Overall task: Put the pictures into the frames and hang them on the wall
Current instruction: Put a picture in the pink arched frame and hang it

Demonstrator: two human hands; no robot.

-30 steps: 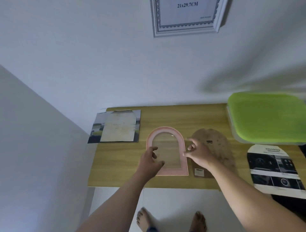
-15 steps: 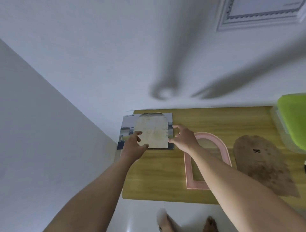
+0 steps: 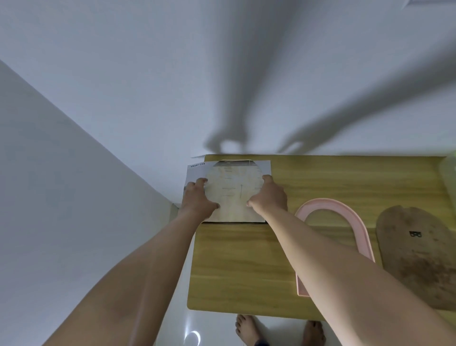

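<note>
A pale, cream picture sheet [image 3: 234,195] with clipped top corners lies on a larger printed picture [image 3: 197,170] at the far left of the wooden table [image 3: 246,259]. My left hand [image 3: 197,200] pinches the sheet's left edge, thumb on top. My right hand [image 3: 269,195] grips its right edge the same way. To the right lies the pink arched frame [image 3: 345,210], partly hidden by my right forearm. Its brown arched backing board [image 3: 419,252] lies further right.
The table stands against a white wall, with a side wall close on the left. A green-lidded container's edge [image 3: 450,177] shows at the far right. A white frame's corner [image 3: 431,2] hangs at the top right. My bare feet stand on the white floor below the table's front edge.
Both hands left the pink frame and moved left to the cream sheet, closing on its two side edges. My view swung left, so the frame and board now sit at the right.
</note>
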